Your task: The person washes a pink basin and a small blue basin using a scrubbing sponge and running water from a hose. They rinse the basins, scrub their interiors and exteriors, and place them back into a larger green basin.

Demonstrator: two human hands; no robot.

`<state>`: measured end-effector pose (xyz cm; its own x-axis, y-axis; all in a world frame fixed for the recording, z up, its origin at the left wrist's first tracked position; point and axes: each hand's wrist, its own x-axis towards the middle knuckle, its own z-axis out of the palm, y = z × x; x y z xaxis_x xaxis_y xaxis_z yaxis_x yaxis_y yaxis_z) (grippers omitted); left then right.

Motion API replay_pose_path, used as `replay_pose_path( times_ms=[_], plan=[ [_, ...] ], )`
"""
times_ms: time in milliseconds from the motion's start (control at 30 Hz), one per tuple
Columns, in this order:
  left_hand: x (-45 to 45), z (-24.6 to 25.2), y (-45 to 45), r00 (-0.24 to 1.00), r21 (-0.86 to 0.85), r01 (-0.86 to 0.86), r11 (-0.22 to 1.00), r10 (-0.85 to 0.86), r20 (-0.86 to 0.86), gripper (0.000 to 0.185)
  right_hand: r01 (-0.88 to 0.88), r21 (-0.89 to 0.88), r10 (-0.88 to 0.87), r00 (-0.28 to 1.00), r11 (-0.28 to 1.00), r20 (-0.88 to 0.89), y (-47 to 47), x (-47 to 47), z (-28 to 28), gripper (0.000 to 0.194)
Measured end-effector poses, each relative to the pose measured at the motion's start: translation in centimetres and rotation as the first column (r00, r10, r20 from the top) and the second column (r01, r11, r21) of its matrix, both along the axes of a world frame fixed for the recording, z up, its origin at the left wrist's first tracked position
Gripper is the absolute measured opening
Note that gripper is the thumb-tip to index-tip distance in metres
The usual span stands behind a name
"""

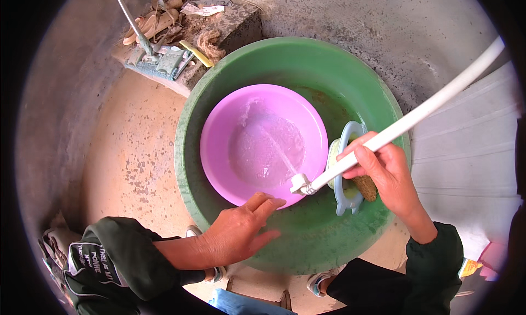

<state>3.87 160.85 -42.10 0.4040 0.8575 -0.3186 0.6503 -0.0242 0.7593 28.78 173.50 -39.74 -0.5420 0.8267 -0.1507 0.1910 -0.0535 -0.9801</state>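
Note:
A pink plastic basin (218,109), with some water in it, sits inside a large green plastic tub (246,54). My right hand (380,167) grips a white hose (415,115) close to its end. Water streams from the white fitting (300,183) at the hose's end into the basin. Above the basin's near rim is my left hand (246,228), fingers apart and holding nothing; whether it touches the rim, I cannot tell. Partly behind my right hand, a light-blue plastic ring-shaped item (340,191) and a brown, rough-surfaced object (365,187) lie in the tub's right side.
On a concrete block (242,23) at the upper left lie old sandals (154,25), a yellow strip (197,54) and fibrous scraps. A flat mop head (164,62) rests on its edge. Concrete walls stand behind the tub, and a grey sheet (464,150) hangs at the right.

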Motion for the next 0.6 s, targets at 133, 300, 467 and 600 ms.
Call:
replay_pose_path(
  times_ms=[133, 300, 467, 600],
  plan=[
    [0.1, 0.3, 3.3, 0.997, 0.074, -0.058, 0.996, 0.054, 0.059, 0.068, 0.032, -0.059, -0.031, 0.999, 0.998, 0.023, 0.7, -0.1, 0.3, 0.023],
    [1.9, 1.4, 6.0, 0.993, 0.092, -0.05, 0.995, 0.04, 0.115, 0.075, 0.082, -0.072, -0.081, 0.997, 0.994, 0.012, 0.6, -0.4, 0.8, 0.015],
    [4.9, 2.8, 7.2, 0.985, 0.084, -0.079, 0.993, 0.065, 0.158, 0.077, 0.096, -0.208, -0.108, 0.993, 0.973, -0.05, -0.6, -0.8, 1.8, 0.019],
    [6.3, 3.7, 7.4, 0.959, 0.071, -0.157, 0.985, 0.135, 0.247, 0.055, 0.189, -0.375, -0.246, 0.963, 0.908, -0.111, -2.5, -1.2, 4.0, 0.025]
  ],
)
